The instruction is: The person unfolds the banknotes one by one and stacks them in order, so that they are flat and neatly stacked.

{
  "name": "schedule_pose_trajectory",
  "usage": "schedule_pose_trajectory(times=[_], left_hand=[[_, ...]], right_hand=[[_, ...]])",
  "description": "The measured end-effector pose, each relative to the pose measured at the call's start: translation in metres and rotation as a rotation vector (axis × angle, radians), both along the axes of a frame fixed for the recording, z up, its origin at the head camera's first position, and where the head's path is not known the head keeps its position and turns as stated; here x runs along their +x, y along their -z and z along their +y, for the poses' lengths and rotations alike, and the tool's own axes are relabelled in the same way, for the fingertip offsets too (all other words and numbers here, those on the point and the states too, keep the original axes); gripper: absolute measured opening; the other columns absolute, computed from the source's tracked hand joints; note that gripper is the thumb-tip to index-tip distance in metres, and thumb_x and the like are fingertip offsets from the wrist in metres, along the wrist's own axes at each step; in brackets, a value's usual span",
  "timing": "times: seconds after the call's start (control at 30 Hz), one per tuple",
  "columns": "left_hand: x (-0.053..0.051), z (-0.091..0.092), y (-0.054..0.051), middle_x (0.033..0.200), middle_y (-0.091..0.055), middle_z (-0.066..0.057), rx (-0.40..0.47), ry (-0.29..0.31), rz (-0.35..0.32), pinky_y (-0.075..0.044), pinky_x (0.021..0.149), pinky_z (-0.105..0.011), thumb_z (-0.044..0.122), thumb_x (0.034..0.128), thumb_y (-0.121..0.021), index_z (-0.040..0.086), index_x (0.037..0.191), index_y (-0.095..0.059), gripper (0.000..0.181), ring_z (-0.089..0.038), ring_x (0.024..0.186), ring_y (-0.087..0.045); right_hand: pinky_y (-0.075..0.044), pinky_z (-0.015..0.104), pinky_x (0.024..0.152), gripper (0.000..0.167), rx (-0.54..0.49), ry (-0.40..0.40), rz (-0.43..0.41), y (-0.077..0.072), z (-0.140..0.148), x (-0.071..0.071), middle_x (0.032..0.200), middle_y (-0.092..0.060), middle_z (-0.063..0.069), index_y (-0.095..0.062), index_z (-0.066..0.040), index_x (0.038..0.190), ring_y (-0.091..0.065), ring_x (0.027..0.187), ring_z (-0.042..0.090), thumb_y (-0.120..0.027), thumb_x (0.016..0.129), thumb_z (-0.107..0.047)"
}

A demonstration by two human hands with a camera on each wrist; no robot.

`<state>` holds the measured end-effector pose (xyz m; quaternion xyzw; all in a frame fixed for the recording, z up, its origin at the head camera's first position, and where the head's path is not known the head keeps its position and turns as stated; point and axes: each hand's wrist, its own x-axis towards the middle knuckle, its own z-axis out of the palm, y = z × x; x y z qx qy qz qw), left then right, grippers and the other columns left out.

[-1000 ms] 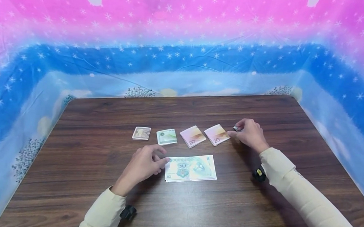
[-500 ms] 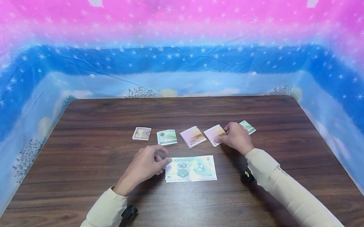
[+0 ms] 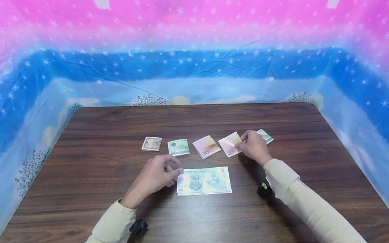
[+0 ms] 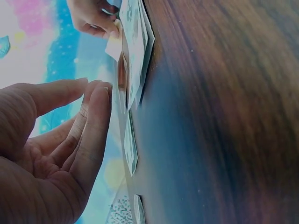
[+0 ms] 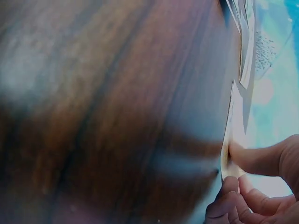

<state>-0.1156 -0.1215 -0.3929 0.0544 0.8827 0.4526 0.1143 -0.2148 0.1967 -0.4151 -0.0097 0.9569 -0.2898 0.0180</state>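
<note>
My right hand (image 3: 254, 146) pinches the right edge of a folded 20 banknote (image 3: 229, 144), thumb on top and fingers at the edge in the right wrist view. Behind that hand, a green folded banknote (image 3: 265, 136) is partly hidden. My left hand (image 3: 155, 175) hovers at the left end of a flat stack of 50 banknotes (image 3: 208, 181). In the left wrist view its fingers are loosely bent, with nothing between them, and stand apart from the notes.
Left of the pinched note lie another folded 20 banknote (image 3: 206, 147), a green folded banknote (image 3: 178, 147) and a brownish folded banknote (image 3: 152, 144). They rest on a dark wooden table (image 3: 98, 160). A patterned curtain (image 3: 190, 63) surrounds its far sides.
My right hand has let go of the green folded note at the right end and moved left to the 20 note, which now tilts up slightly. The left hand has stayed put.
</note>
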Motion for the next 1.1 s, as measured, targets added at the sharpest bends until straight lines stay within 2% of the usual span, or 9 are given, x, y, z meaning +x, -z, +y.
schedule_pose_trajectory(times=[0.1, 0.17, 0.3, 0.4, 0.63, 0.77, 0.83, 0.93, 1.1], left_hand=[[0.0, 0.0, 0.0, 0.075, -0.074, -0.005, 0.031, -0.014, -0.01, -0.058, 0.052, -0.031, 0.012, 0.0914, -0.076, 0.001, 0.113, -0.069, 0.025, -0.02, 0.059, -0.07], [0.0, 0.001, 0.001, 0.082, -0.076, -0.008, 0.076, -0.026, -0.017, -0.06, 0.057, -0.032, 0.011, 0.0919, -0.075, 0.0, 0.114, -0.069, 0.026, -0.021, 0.064, -0.072], [0.0, 0.004, 0.002, 0.099, -0.075, -0.02, 0.244, -0.055, -0.033, -0.063, 0.07, -0.034, 0.002, 0.0933, -0.071, -0.007, 0.118, -0.067, 0.027, -0.029, 0.08, -0.074], [0.0, 0.007, 0.004, 0.107, -0.072, -0.027, 0.38, -0.087, -0.055, -0.063, 0.079, -0.036, -0.002, 0.0938, -0.068, -0.011, 0.121, -0.064, 0.029, -0.035, 0.092, -0.073], [-0.001, 0.019, 0.007, 0.12, -0.067, -0.03, 0.595, -0.158, -0.15, -0.058, 0.092, -0.04, -0.003, 0.0946, -0.067, -0.01, 0.13, -0.061, 0.037, -0.038, 0.11, -0.067], [0.0, 0.026, 0.009, 0.125, -0.063, -0.032, 0.722, -0.177, -0.225, -0.057, 0.095, -0.038, -0.005, 0.0953, -0.064, -0.012, 0.135, -0.055, 0.042, -0.041, 0.116, -0.064], [0.001, 0.031, 0.009, 0.127, -0.063, -0.031, 0.793, -0.2, -0.27, -0.057, 0.095, -0.036, -0.004, 0.0961, -0.063, -0.011, 0.137, -0.054, 0.042, -0.039, 0.117, -0.064], [0.002, 0.039, 0.01, 0.129, -0.062, -0.031, 0.88, -0.232, -0.316, -0.056, 0.095, -0.035, 0.0, 0.0981, -0.062, -0.011, 0.137, -0.052, 0.042, -0.034, 0.115, -0.066], [0.004, 0.049, 0.014, 0.128, -0.061, -0.032, 0.914, -0.261, -0.293, -0.056, 0.095, -0.035, 0.0, 0.0991, -0.06, -0.017, 0.135, -0.05, 0.041, -0.029, 0.111, -0.067]], right_hand=[[-0.049, 0.034, 0.066, 0.014, -0.023, 0.012, 0.023, -0.004, 0.003, 0.001, 0.083, -0.068, 0.012, -0.07, 0.004, 0.093, -0.061, 0.074, 0.024, -0.069, 0.089, -0.01], [-0.048, 0.034, 0.066, 0.013, -0.03, 0.023, 0.04, -0.007, 0.006, 0.002, 0.082, -0.068, 0.011, -0.071, 0.003, 0.093, -0.061, 0.074, 0.024, -0.067, 0.091, -0.01], [-0.046, 0.035, 0.069, 0.013, -0.073, 0.061, 0.062, -0.018, 0.01, 0.006, 0.083, -0.07, 0.01, -0.072, 0.0, 0.094, -0.061, 0.076, 0.024, -0.068, 0.091, -0.011], [-0.048, 0.032, 0.063, 0.012, -0.145, 0.072, 0.063, -0.027, 0.01, 0.012, 0.085, -0.071, 0.012, -0.071, 0.0, 0.096, -0.064, 0.072, 0.022, -0.068, 0.091, -0.01], [-0.053, 0.025, 0.051, 0.01, -0.337, 0.004, 0.061, -0.042, -0.005, 0.033, 0.083, -0.07, 0.015, -0.069, 0.005, 0.096, -0.069, 0.065, 0.03, -0.071, 0.091, -0.003], [-0.061, 0.035, 0.058, 0.012, -0.537, -0.033, -0.026, -0.041, -0.022, 0.046, 0.081, -0.069, 0.015, -0.067, 0.011, 0.098, -0.068, 0.061, 0.022, -0.071, 0.091, 0.003], [-0.063, 0.038, 0.063, 0.013, -0.63, -0.035, -0.082, -0.037, -0.03, 0.053, 0.082, -0.068, 0.015, -0.065, 0.013, 0.099, -0.066, 0.062, 0.016, -0.071, 0.09, 0.005], [-0.064, 0.039, 0.067, 0.015, -0.748, -0.037, -0.164, -0.029, -0.041, 0.061, 0.084, -0.069, 0.015, -0.064, 0.015, 0.101, -0.068, 0.066, 0.016, -0.069, 0.09, 0.007], [-0.064, 0.033, 0.067, 0.018, -0.864, -0.024, -0.266, -0.02, -0.055, 0.071, 0.085, -0.071, 0.012, -0.063, 0.015, 0.104, -0.068, 0.071, 0.015, -0.07, 0.09, 0.007]])
